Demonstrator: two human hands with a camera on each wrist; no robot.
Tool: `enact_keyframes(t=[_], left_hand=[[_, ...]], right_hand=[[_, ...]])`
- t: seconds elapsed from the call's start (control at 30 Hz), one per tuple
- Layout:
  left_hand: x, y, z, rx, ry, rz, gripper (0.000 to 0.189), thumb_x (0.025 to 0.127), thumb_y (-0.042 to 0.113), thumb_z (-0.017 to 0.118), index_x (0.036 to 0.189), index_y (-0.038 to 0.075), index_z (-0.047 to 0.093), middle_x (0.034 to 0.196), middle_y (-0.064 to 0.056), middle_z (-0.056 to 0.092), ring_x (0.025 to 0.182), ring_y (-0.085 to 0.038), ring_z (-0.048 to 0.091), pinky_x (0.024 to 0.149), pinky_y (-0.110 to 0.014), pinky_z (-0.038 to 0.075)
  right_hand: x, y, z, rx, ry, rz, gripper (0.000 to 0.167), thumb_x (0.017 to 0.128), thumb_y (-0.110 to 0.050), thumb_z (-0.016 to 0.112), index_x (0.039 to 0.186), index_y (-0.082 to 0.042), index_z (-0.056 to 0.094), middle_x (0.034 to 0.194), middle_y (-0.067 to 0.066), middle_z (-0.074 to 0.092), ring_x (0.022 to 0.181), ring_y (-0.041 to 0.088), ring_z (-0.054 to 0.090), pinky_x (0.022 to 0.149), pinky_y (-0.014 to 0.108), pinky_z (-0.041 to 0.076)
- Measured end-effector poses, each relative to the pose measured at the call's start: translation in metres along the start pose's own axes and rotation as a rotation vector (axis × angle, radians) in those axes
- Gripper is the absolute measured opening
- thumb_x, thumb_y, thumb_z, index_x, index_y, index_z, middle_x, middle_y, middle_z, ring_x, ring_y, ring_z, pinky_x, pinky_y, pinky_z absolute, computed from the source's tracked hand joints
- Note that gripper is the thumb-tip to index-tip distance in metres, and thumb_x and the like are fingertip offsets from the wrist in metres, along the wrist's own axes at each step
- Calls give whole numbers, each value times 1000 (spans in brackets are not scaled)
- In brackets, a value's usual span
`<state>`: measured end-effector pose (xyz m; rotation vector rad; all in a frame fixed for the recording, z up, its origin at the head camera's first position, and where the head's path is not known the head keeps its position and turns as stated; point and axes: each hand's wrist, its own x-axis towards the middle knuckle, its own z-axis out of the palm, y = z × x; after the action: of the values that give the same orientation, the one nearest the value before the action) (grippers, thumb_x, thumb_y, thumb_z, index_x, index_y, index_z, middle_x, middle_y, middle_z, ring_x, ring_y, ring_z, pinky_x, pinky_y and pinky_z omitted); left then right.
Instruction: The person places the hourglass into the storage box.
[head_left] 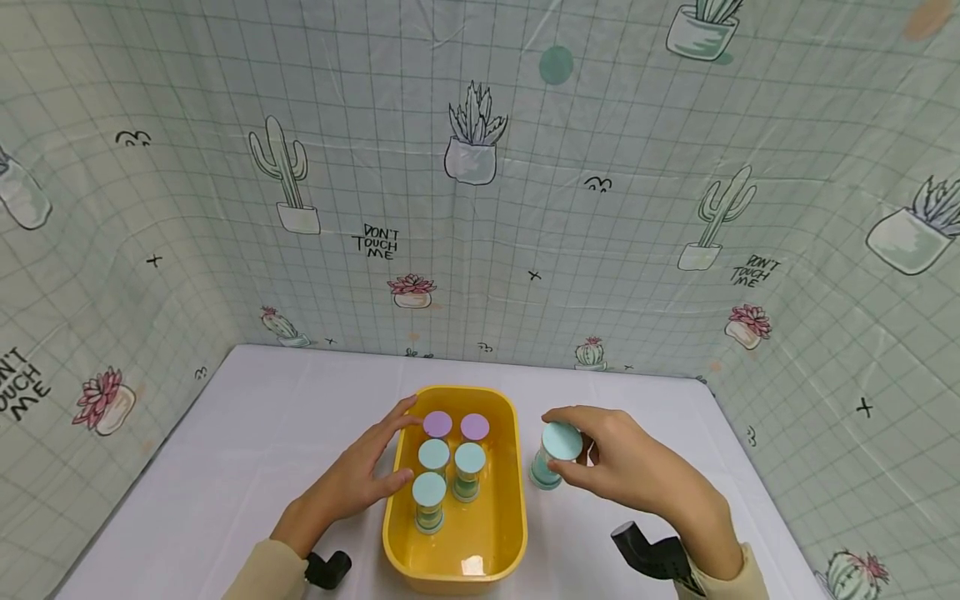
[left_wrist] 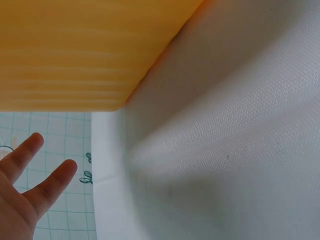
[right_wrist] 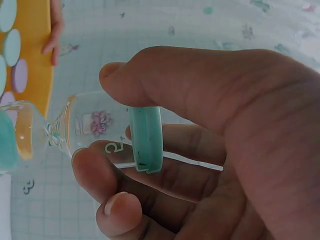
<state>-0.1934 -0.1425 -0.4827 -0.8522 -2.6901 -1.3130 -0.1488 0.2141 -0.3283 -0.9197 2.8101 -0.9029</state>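
Note:
My right hand (head_left: 622, 458) holds a sand timer (head_left: 562, 442) by its upper end, right of the yellow bin (head_left: 517, 500). In the right wrist view, thumb and fingers curl round the clear glass just by the teal cap (right_wrist: 147, 140). A "5" shows on that glass, and teal sand (right_wrist: 7, 140) fills the far bulb. My left hand (head_left: 352, 475) is at the bin's left rim, fingers spread and mostly straight. Inside the bin stand three teal-capped sand timers (head_left: 429, 490) and two purple-capped sand timers (head_left: 437, 424), all upright.
The bin stands on a white tabletop (head_left: 300, 400). A patterned cloth (head_left: 525, 233) with plant drawings hangs behind and at both sides. Black wrist mounts (head_left: 651, 552) sit below the hands. Bin floor (head_left: 480, 542) shows at the near right.

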Motion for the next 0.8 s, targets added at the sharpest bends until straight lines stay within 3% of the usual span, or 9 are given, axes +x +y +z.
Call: enact_keyframes(t=[0.37, 0.6, 0.8], left_hand=[[1, -2, -1, 8, 3, 30, 59, 92, 41, 65, 147, 36, 46, 171, 7, 24, 152, -37, 37, 111, -72, 38], [2, -3, -2, 29, 9, 50, 59, 92, 40, 66, 147, 34, 47, 171, 6, 25, 152, -37, 37, 112, -72, 38], [1, -3, -1, 16, 2, 48, 59, 92, 40, 65, 147, 33, 47, 172, 5, 24, 151, -38, 37, 111, -73, 38]], right_hand=[[32, -26, 7, 73, -165, -120, 24, 91, -13, 77, 114, -10, 67, 93, -8, 65, 75, 1, 58, 67, 21, 57], [56, -27, 26, 48, -306, -133, 33, 90, -11, 76, 122, -10, 69, 107, -6, 70, 88, 1, 62, 82, 20, 58], [71, -22, 45, 6, -423, -148, 35, 88, -7, 79, 121, -9, 70, 113, -6, 72, 97, -1, 63, 92, 16, 54]])
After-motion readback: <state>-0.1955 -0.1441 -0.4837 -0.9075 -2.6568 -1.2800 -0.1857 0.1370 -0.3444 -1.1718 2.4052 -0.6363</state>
